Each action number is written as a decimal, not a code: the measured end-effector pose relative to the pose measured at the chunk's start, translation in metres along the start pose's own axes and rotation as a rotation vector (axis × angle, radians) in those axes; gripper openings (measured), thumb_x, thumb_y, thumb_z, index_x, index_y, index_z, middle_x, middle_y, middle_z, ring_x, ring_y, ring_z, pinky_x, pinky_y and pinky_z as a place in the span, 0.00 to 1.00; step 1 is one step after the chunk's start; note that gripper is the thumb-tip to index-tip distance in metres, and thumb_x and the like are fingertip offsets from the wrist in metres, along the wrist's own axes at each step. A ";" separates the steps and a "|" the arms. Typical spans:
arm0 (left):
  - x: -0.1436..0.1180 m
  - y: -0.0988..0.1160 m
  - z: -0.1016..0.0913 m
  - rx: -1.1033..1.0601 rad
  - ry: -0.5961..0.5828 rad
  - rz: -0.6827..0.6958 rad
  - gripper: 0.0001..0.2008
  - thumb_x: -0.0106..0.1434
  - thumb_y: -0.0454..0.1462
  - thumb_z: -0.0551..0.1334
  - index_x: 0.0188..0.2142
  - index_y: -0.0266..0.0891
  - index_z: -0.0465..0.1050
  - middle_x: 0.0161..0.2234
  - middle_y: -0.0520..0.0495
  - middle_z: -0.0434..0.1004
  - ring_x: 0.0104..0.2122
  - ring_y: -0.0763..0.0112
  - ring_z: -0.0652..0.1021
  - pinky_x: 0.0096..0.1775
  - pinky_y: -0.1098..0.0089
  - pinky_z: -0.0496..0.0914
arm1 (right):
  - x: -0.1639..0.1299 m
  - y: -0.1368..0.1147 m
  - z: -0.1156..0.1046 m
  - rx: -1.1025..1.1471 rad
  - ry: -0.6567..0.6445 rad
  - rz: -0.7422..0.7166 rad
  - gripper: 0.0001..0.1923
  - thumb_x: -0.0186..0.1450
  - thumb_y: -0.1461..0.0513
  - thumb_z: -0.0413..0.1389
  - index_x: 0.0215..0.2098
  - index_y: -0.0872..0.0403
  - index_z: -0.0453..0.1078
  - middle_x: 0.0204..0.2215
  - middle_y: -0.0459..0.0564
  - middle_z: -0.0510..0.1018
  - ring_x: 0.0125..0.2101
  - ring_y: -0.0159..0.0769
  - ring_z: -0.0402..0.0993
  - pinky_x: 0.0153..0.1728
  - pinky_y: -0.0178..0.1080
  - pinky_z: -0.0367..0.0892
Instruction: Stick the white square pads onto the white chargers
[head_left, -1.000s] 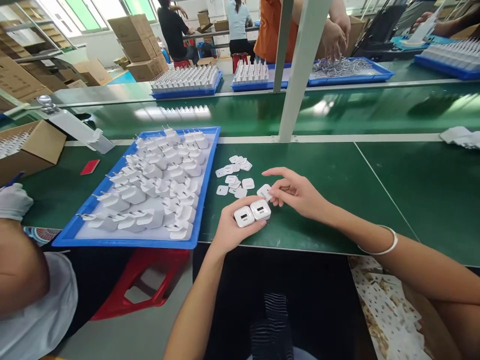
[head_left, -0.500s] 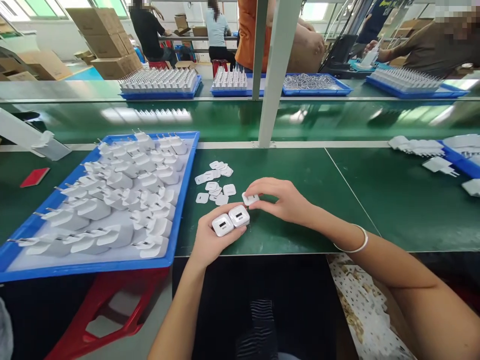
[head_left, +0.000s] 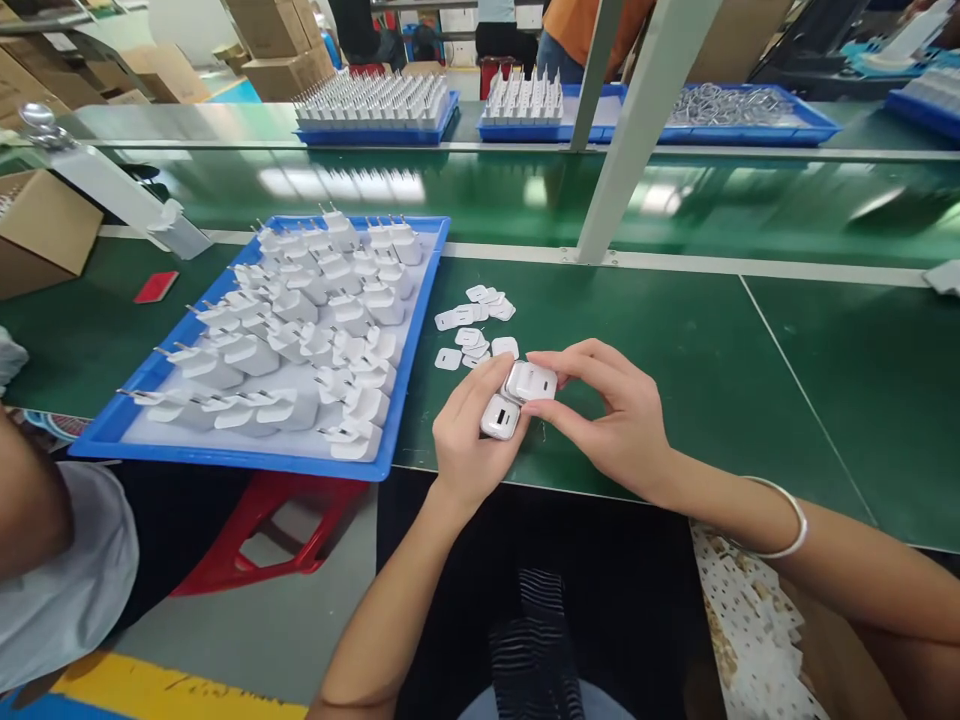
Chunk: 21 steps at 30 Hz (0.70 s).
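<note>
My left hand (head_left: 469, 435) holds two white charger plugs side by side over the near edge of the green table. The nearer plug (head_left: 500, 416) shows its USB port. My right hand (head_left: 611, 415) pinches a small white cover piece (head_left: 531, 381) against the face of the farther plug. Several loose white cover pieces (head_left: 474, 326) lie on the table just beyond my hands. To the left sits a blue tray (head_left: 420, 330) filled with several white charger plugs.
A white post (head_left: 626, 150) rises from the table rail behind my hands. Blue trays (head_left: 375, 128) of parts stand on the far bench. A cardboard box (head_left: 37, 230) and a red card (head_left: 156, 286) lie at the left. A co-worker's arm (head_left: 30, 500) is at the lower left.
My right hand picked a cover piece off the table and brought it onto the farther plug. My left hand tilted the two plugs up toward it.
</note>
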<state>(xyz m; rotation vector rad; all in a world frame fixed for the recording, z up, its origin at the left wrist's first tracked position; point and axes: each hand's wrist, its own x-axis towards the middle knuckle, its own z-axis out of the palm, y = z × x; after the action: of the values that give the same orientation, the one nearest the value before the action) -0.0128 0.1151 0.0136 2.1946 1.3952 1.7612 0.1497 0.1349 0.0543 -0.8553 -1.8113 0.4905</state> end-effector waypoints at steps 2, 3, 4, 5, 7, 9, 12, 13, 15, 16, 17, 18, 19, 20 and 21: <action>0.000 0.000 0.001 0.016 -0.002 0.024 0.21 0.63 0.34 0.69 0.55 0.39 0.73 0.52 0.41 0.82 0.52 0.62 0.82 0.54 0.61 0.79 | 0.000 -0.001 0.001 0.000 -0.015 0.019 0.13 0.63 0.63 0.66 0.47 0.47 0.78 0.33 0.46 0.77 0.32 0.35 0.73 0.34 0.40 0.75; 0.000 0.000 0.002 0.028 -0.002 0.031 0.21 0.63 0.34 0.68 0.56 0.39 0.73 0.52 0.40 0.82 0.52 0.62 0.82 0.54 0.61 0.79 | 0.001 -0.002 0.001 0.005 -0.024 0.034 0.13 0.63 0.63 0.66 0.47 0.47 0.78 0.33 0.46 0.77 0.32 0.35 0.73 0.35 0.40 0.75; -0.001 0.000 0.002 0.040 0.001 0.038 0.21 0.64 0.34 0.68 0.56 0.38 0.73 0.52 0.40 0.81 0.52 0.62 0.82 0.54 0.62 0.79 | 0.001 -0.002 0.001 0.014 -0.032 0.054 0.12 0.63 0.63 0.66 0.46 0.48 0.78 0.33 0.46 0.76 0.32 0.35 0.73 0.35 0.40 0.75; -0.001 0.000 0.003 0.053 0.008 0.045 0.21 0.64 0.34 0.68 0.56 0.38 0.73 0.52 0.40 0.81 0.52 0.62 0.82 0.54 0.62 0.79 | 0.001 -0.002 0.000 0.027 -0.038 0.077 0.12 0.63 0.63 0.66 0.45 0.48 0.78 0.33 0.46 0.76 0.32 0.34 0.73 0.35 0.41 0.75; -0.001 0.000 0.004 0.075 0.023 0.061 0.21 0.64 0.33 0.68 0.56 0.38 0.73 0.52 0.41 0.81 0.51 0.62 0.82 0.54 0.63 0.78 | 0.002 -0.003 0.000 0.062 -0.045 0.120 0.11 0.63 0.63 0.66 0.44 0.48 0.79 0.34 0.46 0.76 0.33 0.34 0.73 0.36 0.41 0.75; -0.002 0.000 0.005 0.091 0.030 0.077 0.22 0.63 0.33 0.68 0.57 0.38 0.72 0.52 0.41 0.81 0.51 0.62 0.82 0.54 0.64 0.78 | 0.002 -0.003 0.000 0.100 -0.043 0.148 0.11 0.63 0.64 0.67 0.44 0.48 0.79 0.36 0.46 0.77 0.34 0.34 0.73 0.36 0.41 0.75; -0.002 0.000 0.006 0.095 0.029 0.098 0.23 0.62 0.32 0.68 0.57 0.36 0.72 0.51 0.39 0.81 0.52 0.62 0.82 0.55 0.65 0.78 | 0.001 -0.003 0.001 0.134 -0.034 0.160 0.12 0.61 0.65 0.67 0.44 0.48 0.78 0.37 0.46 0.76 0.34 0.34 0.73 0.35 0.40 0.74; -0.002 0.000 0.006 0.097 0.028 0.102 0.23 0.63 0.32 0.68 0.57 0.35 0.72 0.51 0.38 0.81 0.52 0.62 0.82 0.55 0.65 0.78 | 0.001 -0.002 0.001 0.135 -0.031 0.159 0.13 0.61 0.65 0.67 0.44 0.48 0.78 0.37 0.46 0.76 0.34 0.34 0.72 0.35 0.40 0.73; -0.002 0.000 0.006 0.107 0.028 0.106 0.22 0.63 0.32 0.67 0.57 0.36 0.72 0.52 0.39 0.81 0.52 0.62 0.82 0.54 0.64 0.78 | 0.000 -0.002 0.002 0.127 -0.024 0.153 0.13 0.61 0.66 0.68 0.44 0.48 0.78 0.37 0.46 0.76 0.35 0.34 0.72 0.35 0.41 0.73; -0.002 0.001 0.005 0.113 0.027 0.105 0.22 0.64 0.33 0.67 0.57 0.37 0.72 0.52 0.39 0.81 0.52 0.61 0.82 0.54 0.64 0.78 | 0.000 -0.001 0.002 0.124 -0.020 0.150 0.13 0.61 0.65 0.68 0.44 0.48 0.78 0.37 0.47 0.76 0.35 0.35 0.73 0.34 0.41 0.73; -0.003 0.001 0.005 0.119 0.026 0.102 0.21 0.65 0.34 0.66 0.57 0.38 0.71 0.52 0.40 0.81 0.52 0.61 0.82 0.54 0.64 0.78 | -0.001 -0.001 0.003 0.124 -0.016 0.147 0.13 0.61 0.65 0.68 0.44 0.47 0.78 0.37 0.47 0.76 0.36 0.35 0.73 0.34 0.41 0.73; -0.003 0.000 0.005 0.122 0.024 0.099 0.21 0.65 0.34 0.66 0.57 0.38 0.71 0.52 0.40 0.81 0.52 0.61 0.82 0.54 0.64 0.78 | -0.001 -0.001 0.003 0.124 -0.011 0.143 0.13 0.61 0.66 0.67 0.44 0.47 0.78 0.36 0.47 0.76 0.36 0.36 0.73 0.35 0.41 0.73; -0.003 0.000 0.005 0.120 0.022 0.097 0.21 0.65 0.34 0.66 0.57 0.38 0.71 0.52 0.40 0.81 0.52 0.61 0.82 0.54 0.64 0.78 | -0.002 0.000 0.004 0.127 -0.007 0.139 0.13 0.61 0.66 0.68 0.44 0.47 0.78 0.36 0.47 0.76 0.36 0.36 0.73 0.35 0.41 0.73; -0.003 0.000 0.005 0.117 0.020 0.097 0.21 0.65 0.34 0.66 0.57 0.38 0.71 0.52 0.40 0.81 0.52 0.61 0.82 0.55 0.64 0.78 | -0.002 0.000 0.005 0.131 -0.001 0.136 0.14 0.61 0.66 0.68 0.44 0.47 0.78 0.36 0.47 0.75 0.36 0.36 0.73 0.35 0.41 0.73; -0.003 0.001 0.005 0.115 0.021 0.097 0.21 0.65 0.33 0.66 0.57 0.37 0.72 0.52 0.40 0.81 0.52 0.62 0.82 0.55 0.64 0.78 | -0.003 0.000 0.006 0.135 0.004 0.132 0.14 0.61 0.66 0.68 0.44 0.47 0.78 0.36 0.47 0.75 0.37 0.35 0.73 0.35 0.41 0.73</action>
<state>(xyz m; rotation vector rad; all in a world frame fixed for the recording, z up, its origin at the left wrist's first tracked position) -0.0083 0.1155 0.0096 2.3460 1.4529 1.7823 0.1450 0.1334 0.0504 -0.8851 -1.7043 0.6870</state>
